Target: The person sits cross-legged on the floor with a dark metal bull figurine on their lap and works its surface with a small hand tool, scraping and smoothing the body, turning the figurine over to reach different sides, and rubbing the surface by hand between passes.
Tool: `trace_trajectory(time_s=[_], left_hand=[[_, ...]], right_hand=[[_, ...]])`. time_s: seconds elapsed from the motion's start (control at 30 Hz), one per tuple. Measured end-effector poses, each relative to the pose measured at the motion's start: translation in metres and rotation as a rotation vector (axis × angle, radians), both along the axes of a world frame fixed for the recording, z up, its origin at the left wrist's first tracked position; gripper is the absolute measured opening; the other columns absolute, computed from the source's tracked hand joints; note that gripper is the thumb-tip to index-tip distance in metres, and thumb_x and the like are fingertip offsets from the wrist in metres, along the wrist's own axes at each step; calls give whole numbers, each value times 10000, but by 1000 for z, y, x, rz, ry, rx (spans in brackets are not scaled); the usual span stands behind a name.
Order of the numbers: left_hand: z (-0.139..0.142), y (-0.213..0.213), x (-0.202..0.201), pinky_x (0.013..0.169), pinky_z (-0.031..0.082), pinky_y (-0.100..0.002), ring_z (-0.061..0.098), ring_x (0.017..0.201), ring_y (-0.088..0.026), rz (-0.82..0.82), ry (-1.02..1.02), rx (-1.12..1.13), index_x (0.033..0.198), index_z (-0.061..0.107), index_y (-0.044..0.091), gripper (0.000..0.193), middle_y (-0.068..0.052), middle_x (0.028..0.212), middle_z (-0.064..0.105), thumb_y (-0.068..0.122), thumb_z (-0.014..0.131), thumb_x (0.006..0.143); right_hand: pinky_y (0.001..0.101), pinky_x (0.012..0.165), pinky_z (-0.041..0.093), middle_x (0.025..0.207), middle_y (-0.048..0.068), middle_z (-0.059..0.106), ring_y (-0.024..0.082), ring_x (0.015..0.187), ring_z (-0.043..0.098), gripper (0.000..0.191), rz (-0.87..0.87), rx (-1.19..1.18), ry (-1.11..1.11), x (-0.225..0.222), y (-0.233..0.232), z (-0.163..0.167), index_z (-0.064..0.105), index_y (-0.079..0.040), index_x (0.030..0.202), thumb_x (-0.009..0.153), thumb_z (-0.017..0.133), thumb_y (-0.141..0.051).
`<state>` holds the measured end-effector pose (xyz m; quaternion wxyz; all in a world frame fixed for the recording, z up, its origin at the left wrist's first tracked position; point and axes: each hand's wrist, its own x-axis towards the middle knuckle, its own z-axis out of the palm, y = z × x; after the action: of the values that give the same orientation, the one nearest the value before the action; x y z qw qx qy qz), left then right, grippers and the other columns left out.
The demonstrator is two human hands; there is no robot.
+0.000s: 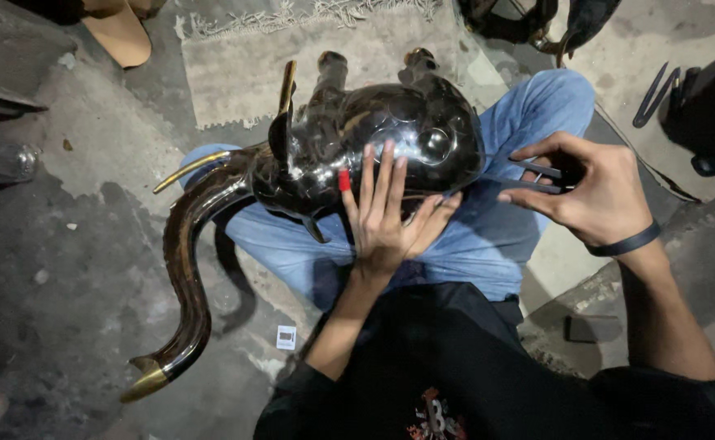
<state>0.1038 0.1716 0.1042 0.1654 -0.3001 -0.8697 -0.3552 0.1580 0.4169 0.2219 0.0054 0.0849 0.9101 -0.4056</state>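
Your black top with sleeves pushed up and a small red-and-white chest print (435, 417), light blue jeans (496, 236), red tape on your left hand's (386, 220) finger, dark band (625, 242) on your right wrist

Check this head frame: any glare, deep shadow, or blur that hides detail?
Head view: bright glare spots on the glossy dark elephant figure; the left hand on it is sharp; the right hand with thin dark strips is clear; frame edges fall into murky shadow.
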Motion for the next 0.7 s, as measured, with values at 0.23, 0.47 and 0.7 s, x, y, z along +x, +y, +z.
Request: trace_trajectory(time_s=[0.23,0.47,0.7], left_hand=[[-4,-5,1,1272,203,-600,423,1517,-373,-16,-69,-9,1514,474,-1,750,-164,1589,474,391,781,953],[10,-54,5,1268,367,-513,519,1517,-290,-33,-78,149,1376,650,109,397,-93,1433,680,104,772,998],[33,-112,-33,1310,344,-557,448,1529,-347,139,-2,42,1457,581,84,496,-118,1503,607,146,782,1008]], right_hand=[[311,686,595,914,91,775,158,803,753,374,49,136,-47,-9,6,-7,776,-68,1097,767,907,-187],[307,625,579,843,81,766,173,746,753,368,185,260,3,-27,21,-16,787,-102,1091,756,908,-195],[323,646,590,833,101,754,220,717,744,400,323,389,7,-37,22,-23,783,-107,1098,745,907,-247]])
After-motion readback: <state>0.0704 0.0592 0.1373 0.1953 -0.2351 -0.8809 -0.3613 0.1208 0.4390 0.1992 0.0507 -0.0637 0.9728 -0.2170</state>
